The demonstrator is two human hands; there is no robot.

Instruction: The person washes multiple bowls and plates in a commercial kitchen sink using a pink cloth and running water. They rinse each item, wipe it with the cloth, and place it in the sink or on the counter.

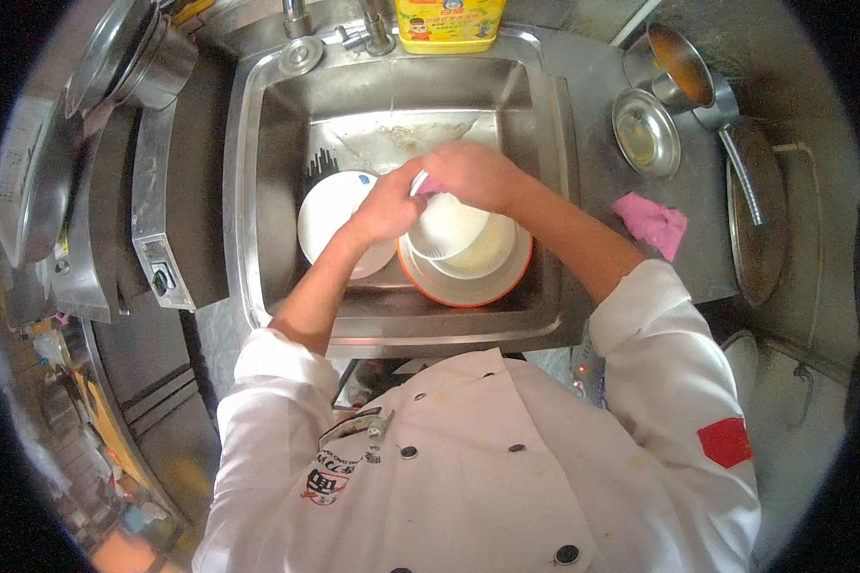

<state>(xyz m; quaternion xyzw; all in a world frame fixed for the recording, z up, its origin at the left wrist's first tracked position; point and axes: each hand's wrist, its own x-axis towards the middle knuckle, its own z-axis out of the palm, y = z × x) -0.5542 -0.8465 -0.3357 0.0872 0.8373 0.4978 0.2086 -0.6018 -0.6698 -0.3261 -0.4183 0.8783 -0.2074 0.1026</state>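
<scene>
My left hand (394, 208) grips the rim of a white bowl (444, 233), tilted over the sink. Against the bowl's rim my right hand (473, 175) presses a pink cloth (430, 187), mostly covered by the fingers. Below them a large orange-rimmed bowl (416, 281) stands in the steel sink (401, 97), with another pale bowl (498, 261) inside it. Under my left forearm lies a white round plate (330, 222) with a blue mark. Several black sticks, perhaps chopsticks (321, 165), stick out behind the plate.
Faucets (376, 32), a sink strainer (301, 56) and a yellow container (450, 25) line the back. On the right counter are a pot (634, 57) with orange contents, a metal bowl (645, 136), a long-handled pan (742, 172) and a folded pink cloth (652, 223). Stacked pots (150, 68) stand left.
</scene>
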